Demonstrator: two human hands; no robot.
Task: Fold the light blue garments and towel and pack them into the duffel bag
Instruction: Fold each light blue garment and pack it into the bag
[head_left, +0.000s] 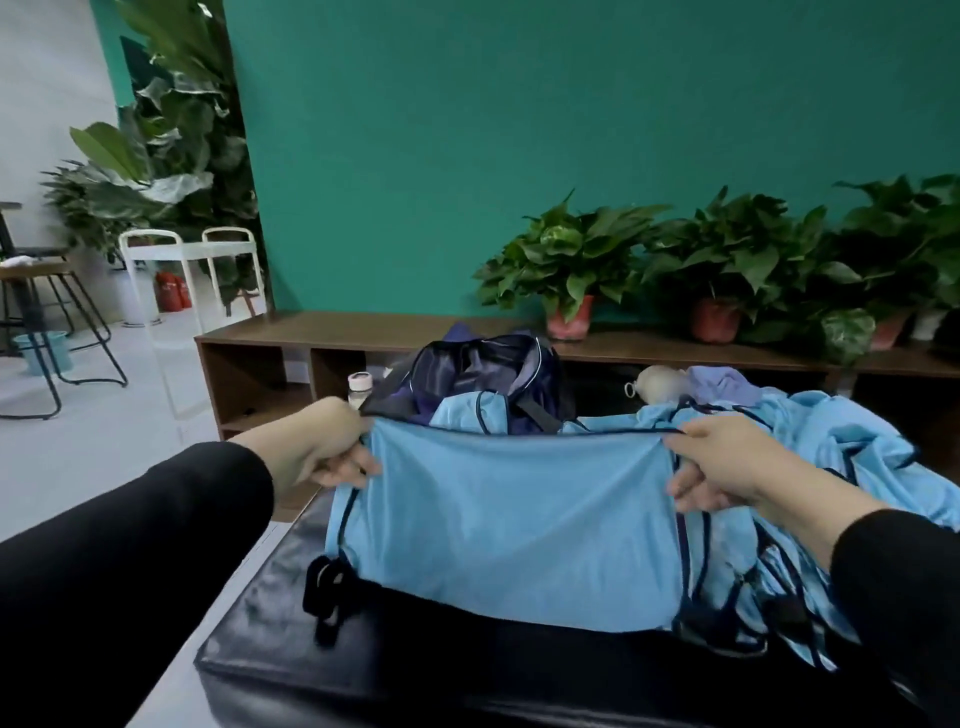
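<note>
Gripping the light blue garment (509, 519) by its top corners, the left hand (322, 441) and right hand (722, 462) are stretching it over the black cushion (415, 665); the navy duffel bag (483, 374) is sitting at twelve o'clock behind it.

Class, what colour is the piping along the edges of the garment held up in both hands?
Dark navy piping on the light blue garment, seen in the head view.

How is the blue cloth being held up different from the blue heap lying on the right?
The held garment is stretched flat and smooth between the left hand and right hand; the pile of garments lies crumpled and untouched. The held one hangs down over the black cushion, while the pile spreads loosely across it. Both are light blue with dark navy piping.
</note>
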